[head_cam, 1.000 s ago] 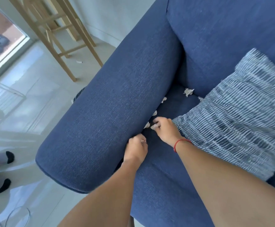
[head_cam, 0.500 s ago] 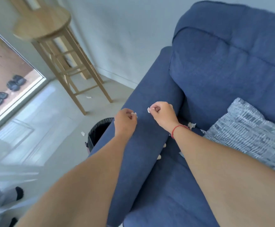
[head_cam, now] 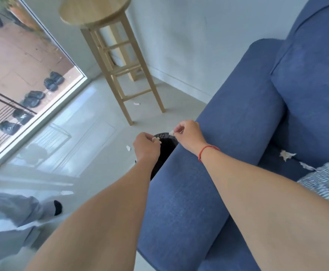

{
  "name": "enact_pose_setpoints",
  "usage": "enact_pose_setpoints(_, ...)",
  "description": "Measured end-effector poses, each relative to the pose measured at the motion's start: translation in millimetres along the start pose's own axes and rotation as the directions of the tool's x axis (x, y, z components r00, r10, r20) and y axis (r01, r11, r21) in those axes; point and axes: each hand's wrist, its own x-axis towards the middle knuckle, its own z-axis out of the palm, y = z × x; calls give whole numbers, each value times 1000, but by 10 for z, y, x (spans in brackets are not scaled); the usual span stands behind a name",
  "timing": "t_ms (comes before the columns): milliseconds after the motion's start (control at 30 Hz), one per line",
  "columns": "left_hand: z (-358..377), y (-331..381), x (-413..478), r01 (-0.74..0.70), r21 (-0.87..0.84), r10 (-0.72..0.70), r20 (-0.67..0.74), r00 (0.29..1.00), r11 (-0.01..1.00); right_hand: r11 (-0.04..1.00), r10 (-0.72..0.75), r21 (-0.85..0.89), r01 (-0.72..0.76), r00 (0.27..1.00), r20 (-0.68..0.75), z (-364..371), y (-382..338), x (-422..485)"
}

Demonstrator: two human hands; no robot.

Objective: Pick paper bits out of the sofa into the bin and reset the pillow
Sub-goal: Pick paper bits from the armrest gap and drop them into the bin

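Both my hands reach over the blue sofa's armrest (head_cam: pixel 228 137). My left hand (head_cam: pixel 146 146) pinches a white paper bit (head_cam: pixel 156 140) above the black bin (head_cam: pixel 164 151), which stands on the floor beside the armrest and is mostly hidden by it. My right hand (head_cam: pixel 189 134), with a red string on the wrist, pinches another small paper bit (head_cam: pixel 172 132) over the bin's far rim. Two white paper bits (head_cam: pixel 286 155) lie on the seat by the backrest. The blue-and-white striped pillow (head_cam: pixel 328 180) lies on the seat at the right edge.
A wooden stool (head_cam: pixel 118 53) stands on the grey floor beyond the bin. Loose paper bits lie on the floor (head_cam: pixel 128 148) near the bin and under the stool (head_cam: pixel 136 103). A glass door (head_cam: pixel 22 75) is at left. My leg in grey trousers (head_cam: pixel 13 212) is at lower left.
Both hands lifted off the seat gap with paper bits, crossed the armrest to the left and now hover over the bin. The view swung left, showing the bin and floor.
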Motion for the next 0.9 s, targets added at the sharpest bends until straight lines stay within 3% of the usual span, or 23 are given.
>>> enact_pose_setpoints(100, -44, -57, 30, 49, 60, -54, 86, 995, 997, 994, 38, -110, -22, 988, 150, 64, -55, -9)
enact_pose_setpoints(167, -57, -89, 24, 64, 91, -75, 129, 989, 994, 992, 42, -122, -21, 984, 170, 9, -61, -31)
enact_pose_setpoints(267, -57, -9, -84, 44, 102, -58, 138, 989, 994, 998, 40, -55, -34, 993, 115, -182, -28, -69)
enact_pose_setpoints(467, 247, 489, -543, -135, 124, 101, 249, 963, 983, 999, 48, -15, -50, 997, -65, -799, 246, -294)
enact_pose_setpoints(700, 1048, 1083, -1446, -367, 144, 287, 394, 873, 919, 974, 214, -45, -224, 964, -161, -1644, 1082, -802)
enact_pose_setpoints(800, 1374, 1155, -1798, -405, 134, 291, 503, 814, 904, 958, 270, -49, -282, 947, -172, -1874, 1456, -998)
enact_pose_setpoints(900, 1661, 1040, -2008, -356, 177, 201, 565, 800, 918, 945, 306, -75, -318, 942, -139, -1997, 1747, -1145)
